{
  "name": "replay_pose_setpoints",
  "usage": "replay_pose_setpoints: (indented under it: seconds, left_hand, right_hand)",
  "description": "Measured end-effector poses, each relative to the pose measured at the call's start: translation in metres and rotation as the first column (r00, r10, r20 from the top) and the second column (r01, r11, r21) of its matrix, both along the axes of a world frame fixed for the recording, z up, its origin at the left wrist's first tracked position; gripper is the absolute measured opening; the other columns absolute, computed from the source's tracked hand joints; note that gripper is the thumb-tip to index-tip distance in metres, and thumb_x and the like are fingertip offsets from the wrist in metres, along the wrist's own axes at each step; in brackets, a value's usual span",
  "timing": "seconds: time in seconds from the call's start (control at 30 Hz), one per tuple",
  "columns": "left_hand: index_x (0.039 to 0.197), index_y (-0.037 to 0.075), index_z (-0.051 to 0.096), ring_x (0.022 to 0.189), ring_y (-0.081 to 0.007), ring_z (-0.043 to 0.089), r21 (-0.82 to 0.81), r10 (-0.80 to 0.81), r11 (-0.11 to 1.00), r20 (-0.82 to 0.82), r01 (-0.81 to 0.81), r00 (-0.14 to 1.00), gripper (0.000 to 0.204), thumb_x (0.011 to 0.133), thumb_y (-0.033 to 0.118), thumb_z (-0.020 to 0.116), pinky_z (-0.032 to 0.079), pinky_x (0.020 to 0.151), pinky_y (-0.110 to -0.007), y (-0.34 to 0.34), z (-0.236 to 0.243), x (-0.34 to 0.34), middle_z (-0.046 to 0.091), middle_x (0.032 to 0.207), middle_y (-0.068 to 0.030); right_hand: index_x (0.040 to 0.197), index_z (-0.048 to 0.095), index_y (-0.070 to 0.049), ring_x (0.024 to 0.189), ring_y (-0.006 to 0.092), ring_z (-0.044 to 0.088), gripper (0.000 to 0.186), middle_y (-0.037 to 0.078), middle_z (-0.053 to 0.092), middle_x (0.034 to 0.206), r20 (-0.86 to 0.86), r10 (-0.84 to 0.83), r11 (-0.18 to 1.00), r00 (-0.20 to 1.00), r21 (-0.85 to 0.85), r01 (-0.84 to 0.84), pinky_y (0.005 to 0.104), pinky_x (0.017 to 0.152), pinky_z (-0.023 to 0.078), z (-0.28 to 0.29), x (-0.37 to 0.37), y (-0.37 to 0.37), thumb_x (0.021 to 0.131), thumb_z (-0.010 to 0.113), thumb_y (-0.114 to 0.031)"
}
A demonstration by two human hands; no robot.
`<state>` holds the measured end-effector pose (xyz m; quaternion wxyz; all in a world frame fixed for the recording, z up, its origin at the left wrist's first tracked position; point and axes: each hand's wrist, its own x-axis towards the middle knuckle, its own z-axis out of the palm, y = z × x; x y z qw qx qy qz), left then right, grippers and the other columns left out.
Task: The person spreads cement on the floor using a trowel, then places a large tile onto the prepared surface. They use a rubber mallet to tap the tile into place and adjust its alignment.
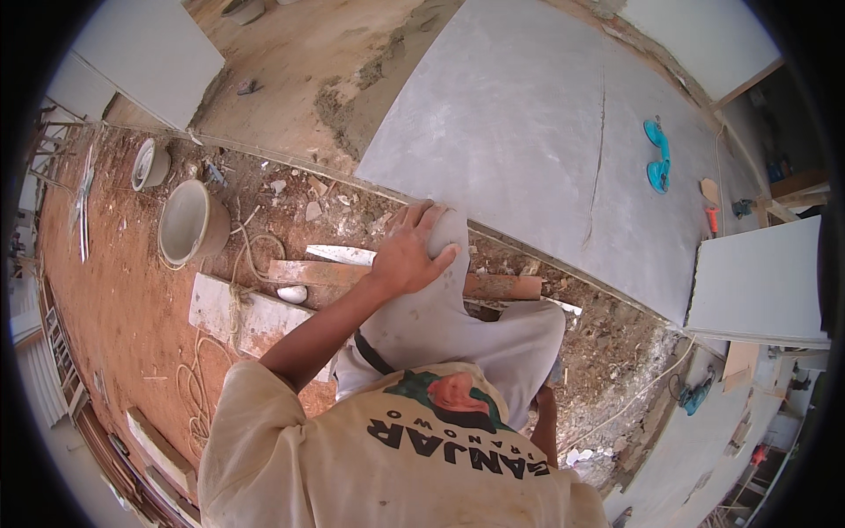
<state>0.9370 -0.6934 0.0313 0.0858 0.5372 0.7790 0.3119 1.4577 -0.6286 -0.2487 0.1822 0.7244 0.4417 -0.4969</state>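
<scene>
My left hand [410,253] lies flat on my bent knee [451,238], fingers stretched over the light grey trouser cloth and thumb apart. It holds nothing. Low on the right, a short stretch of my right forearm [545,429] shows between my shirt and trouser leg; the fingers of that hand are hidden behind the leg. Ahead of the knee, a large grey slab [502,114] has a long crack-like line across it. A blue double-cup suction lifter [659,157] sits on its right part. Beneath my left arm are an orange-brown plank [321,274] and a pale, thin strip [341,254].
Two buckets, one large [194,224] and one small [150,165], stand on red soil at left. Loose rope [195,396] and a dusty pale board [238,308] lie nearer. Rubble borders the slab. At right are a raised panel [757,286] and another blue tool [695,398].
</scene>
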Motion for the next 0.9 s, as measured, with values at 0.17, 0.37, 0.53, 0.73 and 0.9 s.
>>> replay_pose_setpoints:
  seconds: [0.17, 0.37, 0.53, 0.73, 0.9]
  left_hand:
    - [0.133, 0.002, 0.048, 0.12, -0.0428, 0.049, -0.001, -0.037, 0.999, 0.079, 0.037, 0.996, 0.064, 0.084, 0.037, 0.071, 0.04, 0.104, -0.053, -0.008, -0.003, 0.005, 0.049, 0.131, -0.0219]
    - [0.123, 0.004, 0.052, 0.118, -0.0383, 0.052, -0.204, -0.064, 0.973, 0.221, 0.11, 0.973, 0.056, 0.084, 0.04, 0.07, 0.048, 0.096, -0.049, -0.007, 0.026, 0.03, 0.051, 0.129, -0.0175]
    - [0.123, 0.003, 0.052, 0.117, -0.0413, 0.056, -0.392, 0.097, 0.919, 0.319, 0.038, 0.943, 0.056, 0.085, 0.041, 0.067, 0.05, 0.095, -0.051, -0.022, 0.08, 0.04, 0.052, 0.129, -0.0188]
    - [0.135, -0.001, 0.044, 0.122, -0.0446, 0.053, -0.659, 0.092, 0.746, 0.24, 0.093, 0.966, 0.065, 0.088, 0.041, 0.06, 0.047, 0.099, -0.052, -0.066, 0.148, 0.056, 0.047, 0.138, -0.026]
    - [0.144, -0.003, 0.035, 0.134, -0.0456, 0.042, -0.759, 0.12, 0.651, 0.123, 0.015, 0.985, 0.074, 0.09, 0.042, 0.057, 0.036, 0.111, -0.052, -0.114, 0.235, 0.053, 0.036, 0.151, -0.0265]
  right_hand:
    - [0.089, 0.061, 0.002, 0.045, 0.0232, 0.058, 0.047, 0.011, 0.059, 0.06, 0.013, 0.086, 0.996, 0.996, -0.03, -0.086, 0.0409, 0.042, 0.048, 0.0, -0.005, 0.007, 0.101, 0.046, -0.041]
    - [0.088, 0.061, 0.002, 0.045, 0.0231, 0.058, 0.046, 0.011, 0.059, 0.059, 0.065, 0.169, 0.982, 0.983, -0.093, -0.163, 0.0406, 0.042, 0.048, 0.061, -0.012, 0.017, 0.1, 0.048, -0.041]
    - [0.088, 0.061, 0.002, 0.045, 0.023, 0.058, 0.045, 0.01, 0.059, 0.059, 0.147, 0.262, 0.959, 0.954, -0.146, -0.241, 0.0404, 0.042, 0.048, 0.173, -0.023, 0.041, 0.099, 0.05, -0.04]
    - [0.088, 0.062, 0.002, 0.046, 0.0235, 0.06, 0.042, 0.011, 0.061, 0.061, 0.024, 0.208, 0.977, 0.978, -0.058, -0.206, 0.0409, 0.043, 0.048, 0.309, -0.05, 0.05, 0.096, 0.057, -0.039]
    - [0.086, 0.063, 0.003, 0.047, 0.0233, 0.06, 0.043, 0.011, 0.061, 0.061, -0.017, 0.295, 0.954, 0.955, 0.059, -0.294, 0.0412, 0.044, 0.048, 0.401, -0.072, 0.036, 0.095, 0.06, -0.04]
